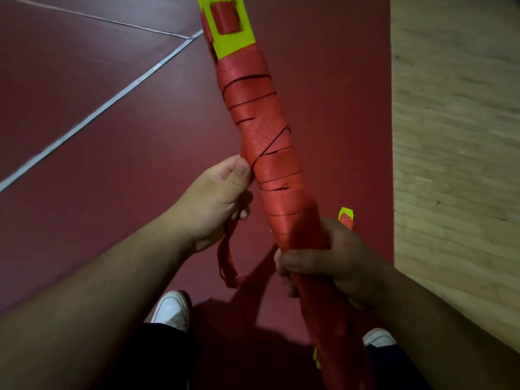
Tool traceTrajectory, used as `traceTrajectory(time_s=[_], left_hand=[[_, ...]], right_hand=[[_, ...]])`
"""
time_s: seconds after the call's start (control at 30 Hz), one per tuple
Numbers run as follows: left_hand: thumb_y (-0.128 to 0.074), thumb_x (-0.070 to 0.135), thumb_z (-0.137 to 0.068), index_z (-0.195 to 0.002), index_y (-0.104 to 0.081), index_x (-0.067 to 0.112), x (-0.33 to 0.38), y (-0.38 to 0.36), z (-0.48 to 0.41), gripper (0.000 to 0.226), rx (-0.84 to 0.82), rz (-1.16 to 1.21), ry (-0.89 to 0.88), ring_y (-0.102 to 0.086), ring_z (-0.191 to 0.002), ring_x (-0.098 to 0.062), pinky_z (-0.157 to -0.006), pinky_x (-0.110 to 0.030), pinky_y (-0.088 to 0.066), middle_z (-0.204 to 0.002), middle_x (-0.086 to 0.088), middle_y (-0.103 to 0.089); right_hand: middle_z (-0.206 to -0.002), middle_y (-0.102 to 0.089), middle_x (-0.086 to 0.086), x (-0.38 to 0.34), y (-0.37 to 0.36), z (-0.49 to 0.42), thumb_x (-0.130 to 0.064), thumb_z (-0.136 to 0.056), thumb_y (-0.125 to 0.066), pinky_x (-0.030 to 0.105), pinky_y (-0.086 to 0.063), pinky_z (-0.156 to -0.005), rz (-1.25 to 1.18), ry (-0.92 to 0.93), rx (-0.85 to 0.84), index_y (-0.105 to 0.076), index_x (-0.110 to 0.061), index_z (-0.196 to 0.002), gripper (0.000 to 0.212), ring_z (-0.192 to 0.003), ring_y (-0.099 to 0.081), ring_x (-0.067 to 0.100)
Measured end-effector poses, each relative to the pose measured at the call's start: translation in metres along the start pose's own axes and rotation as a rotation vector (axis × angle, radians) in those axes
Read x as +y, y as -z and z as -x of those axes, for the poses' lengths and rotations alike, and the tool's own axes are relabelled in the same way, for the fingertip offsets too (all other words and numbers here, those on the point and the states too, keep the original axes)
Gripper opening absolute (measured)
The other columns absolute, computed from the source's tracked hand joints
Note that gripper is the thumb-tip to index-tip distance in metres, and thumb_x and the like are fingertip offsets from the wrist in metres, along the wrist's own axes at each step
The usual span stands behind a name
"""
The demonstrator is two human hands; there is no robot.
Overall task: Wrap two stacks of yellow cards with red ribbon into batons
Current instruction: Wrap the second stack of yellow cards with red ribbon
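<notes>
Baton [270, 153] held above the floor, long axis 12 to 5 o'clock, yellow cards [233, 42] bare at 12. Right hand [332, 260]: grip closed round the lower shaft. Left hand [219, 192], at 9 o'clock of mid-shaft, nearer the wrap: grip pinches the ribbon tail [225, 249].

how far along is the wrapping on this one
Done: red ribbon covers most of the yellow cards; their top end shows bare. In hand: the right hand grips the wrapped lower part; the left hand pinches the ribbon at the side, its loose tail hanging below. Left: wrapping or tying off that tail. A second stack cannot be made out.
</notes>
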State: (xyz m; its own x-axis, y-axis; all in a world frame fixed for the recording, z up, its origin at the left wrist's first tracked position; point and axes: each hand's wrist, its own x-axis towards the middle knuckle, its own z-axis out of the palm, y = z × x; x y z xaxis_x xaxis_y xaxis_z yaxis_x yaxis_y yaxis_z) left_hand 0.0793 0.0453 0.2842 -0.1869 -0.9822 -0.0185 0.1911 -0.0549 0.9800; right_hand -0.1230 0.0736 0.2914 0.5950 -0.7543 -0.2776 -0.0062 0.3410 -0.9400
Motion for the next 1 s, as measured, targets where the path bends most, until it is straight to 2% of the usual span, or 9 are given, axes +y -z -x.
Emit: traceTrajectory(time_s=[0.07,0.17,0.23,0.33,0.4,0.53,0.7,0.77,1.0], left_hand=[[-0.048,0.069,-0.073,-0.095,-0.053,0.013,0.002,-0.004,0.004,0.061,-0.150,0.013,0.001,-0.032,-0.044,-0.003,-0.050,-0.019,-0.031,-0.061,0.012,-0.061],[-0.036,0.063,-0.075,-0.115,-0.048,0.003,0.009,-0.014,0.008,0.073,-0.260,0.042,0.068,-0.012,-0.051,-0.028,-0.058,-0.029,-0.030,-0.051,0.008,-0.062],[-0.035,0.061,-0.077,-0.120,-0.046,-0.003,0.010,-0.020,0.010,0.079,-0.269,0.077,0.077,-0.005,-0.057,-0.032,-0.061,-0.034,-0.027,-0.048,0.006,-0.060],[-0.037,0.060,-0.079,-0.094,-0.064,0.015,0.010,-0.026,0.011,0.055,-0.185,0.085,0.018,-0.022,-0.051,-0.025,-0.058,-0.035,-0.025,-0.044,0.005,-0.053],[-0.039,0.062,-0.081,-0.077,-0.065,0.021,0.008,-0.028,0.008,0.049,-0.057,0.035,0.002,-0.038,-0.045,-0.015,-0.052,-0.025,-0.029,-0.050,0.006,-0.055],[-0.050,0.067,-0.087,-0.104,-0.060,-0.010,0.002,-0.023,0.002,0.080,0.266,-0.085,0.049,-0.037,-0.059,-0.022,-0.049,-0.025,-0.038,-0.083,-0.013,-0.054],[-0.049,0.068,-0.090,-0.097,-0.063,-0.007,-0.008,-0.017,0.000,0.077,0.484,-0.244,0.135,-0.042,-0.048,-0.010,-0.045,-0.023,-0.040,-0.076,-0.009,-0.053],[-0.051,0.069,-0.088,-0.097,-0.064,-0.005,-0.011,-0.015,0.000,0.076,0.513,-0.258,0.165,-0.042,-0.044,-0.008,-0.045,-0.024,-0.040,-0.073,-0.007,-0.054],[-0.056,0.070,-0.082,-0.101,-0.061,0.001,-0.007,-0.005,-0.002,0.072,0.287,-0.158,0.091,-0.034,-0.055,-0.013,-0.052,-0.027,-0.036,-0.077,-0.009,-0.043]], right_hand=[[-0.078,-0.065,0.021,-0.001,0.001,0.002,-0.021,-0.063,-0.075,0.036,-0.052,-0.057,-0.071,-0.058,-0.071,-0.065,-0.009,-0.095,0.036,-0.059,-0.062,0.032],[-0.077,-0.063,0.022,-0.001,0.007,0.006,-0.021,-0.064,-0.071,0.033,-0.052,-0.057,-0.186,-0.173,-0.176,-0.062,-0.009,-0.104,0.042,-0.057,-0.063,0.030],[-0.078,-0.062,0.023,-0.001,0.012,0.007,-0.020,-0.063,-0.072,0.033,-0.053,-0.057,-0.233,-0.228,-0.231,-0.056,-0.004,-0.111,0.054,-0.058,-0.064,0.030],[-0.079,-0.063,0.025,-0.004,0.014,0.006,-0.026,-0.056,-0.084,0.035,-0.054,-0.058,-0.248,-0.235,-0.248,-0.058,-0.006,-0.113,0.066,-0.060,-0.065,0.033],[-0.079,-0.065,0.023,-0.004,0.012,0.002,-0.027,-0.057,-0.078,0.036,-0.054,-0.059,-0.203,-0.247,-0.160,-0.062,-0.010,-0.108,0.056,-0.062,-0.065,0.033],[-0.081,-0.069,0.015,0.001,0.004,-0.011,-0.044,-0.061,-0.076,0.039,-0.051,-0.062,0.030,-0.148,0.110,-0.066,-0.025,-0.092,0.038,-0.064,-0.063,0.026],[-0.093,-0.071,-0.003,0.010,0.001,-0.011,-0.050,-0.060,-0.089,0.034,-0.058,-0.072,0.611,-0.118,0.248,-0.055,-0.040,-0.114,0.064,-0.079,-0.069,0.014],[-0.093,-0.069,-0.008,0.016,-0.002,-0.012,-0.048,-0.061,-0.088,0.033,-0.056,-0.075,0.698,-0.121,0.243,-0.049,-0.043,-0.119,0.070,-0.082,-0.067,0.010],[-0.078,-0.068,-0.001,0.018,0.007,-0.011,-0.017,-0.071,-0.075,0.043,-0.057,-0.069,0.731,0.008,0.311,-0.057,-0.033,-0.100,0.037,-0.069,-0.066,0.020]])
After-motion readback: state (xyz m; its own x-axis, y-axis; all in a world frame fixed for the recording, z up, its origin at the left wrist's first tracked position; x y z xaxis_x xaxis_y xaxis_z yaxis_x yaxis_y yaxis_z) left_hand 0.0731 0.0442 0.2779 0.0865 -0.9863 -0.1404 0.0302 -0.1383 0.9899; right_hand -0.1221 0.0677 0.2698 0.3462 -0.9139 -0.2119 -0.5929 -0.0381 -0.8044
